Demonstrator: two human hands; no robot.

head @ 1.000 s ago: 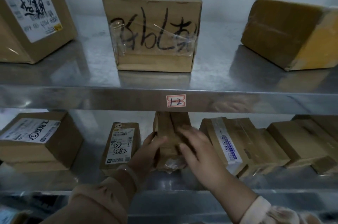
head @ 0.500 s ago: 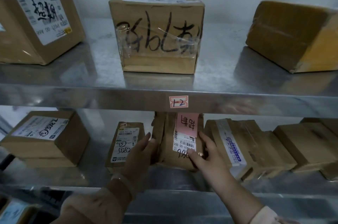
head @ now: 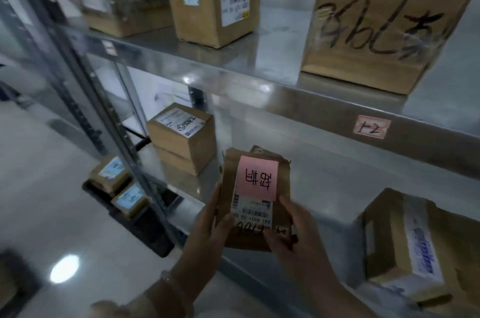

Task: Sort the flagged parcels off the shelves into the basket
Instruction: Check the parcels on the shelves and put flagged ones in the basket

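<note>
The flagged parcel [head: 255,197] was off the lower shelf [head: 337,187] and held upright before it, its pink note [head: 257,177] turned toward the person, probably so the flag could be checked. The left hand [head: 207,234] had its fingers [head: 213,204] curled round the left edge, and the right hand [head: 296,239] pinched the bottom right corner, thumb on the front. The dark basket [head: 153,242] sat on the floor down to the left with two labelled parcels [head: 130,197] inside, so the drop looked to lie that way.

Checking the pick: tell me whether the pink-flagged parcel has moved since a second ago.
Yes. The left hand and right hand have pulled the pink-flagged parcel from under the 1-2 shelf tag, forward and to its left.
</note>
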